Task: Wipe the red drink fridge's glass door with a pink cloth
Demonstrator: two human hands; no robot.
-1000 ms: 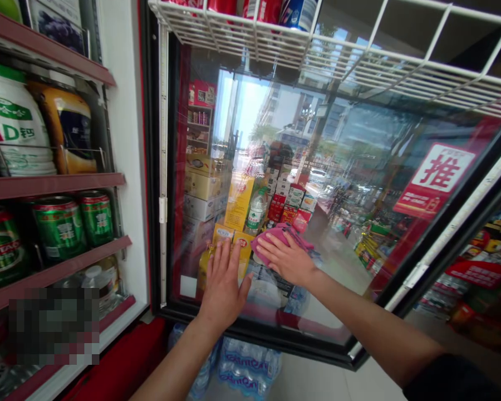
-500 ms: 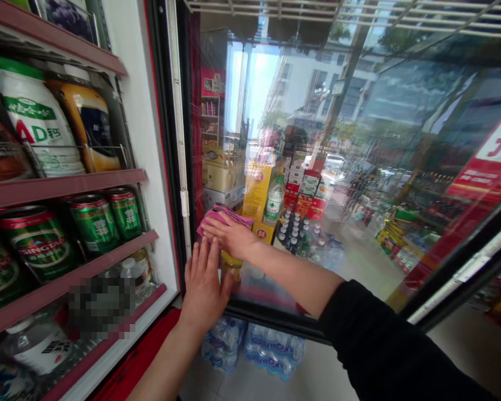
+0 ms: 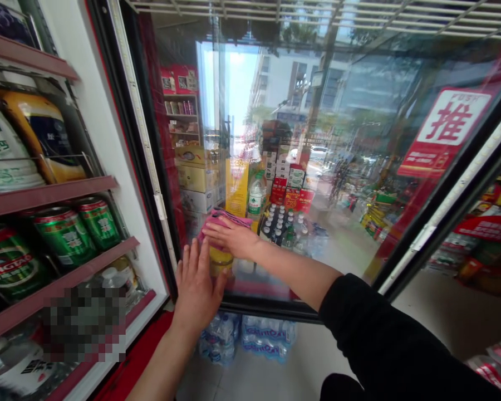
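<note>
An open glass fridge door stands in front of me, full of reflections of the shop and street. My right hand lies flat on a pink cloth and presses it against the lower left of the glass. My left hand rests just below it, fingers stretched out flat on the door near its black bottom frame. It holds nothing.
To the left, the fridge's red shelves carry green cans and large bottles. Shrink-wrapped packs of water bottles lie on the floor under the door. A red and white sign is stuck on the glass at upper right.
My right hand has slid the pink cloth leftward across the glass toward the hinge side. My left hand shifted left along the door's lower edge with it.
</note>
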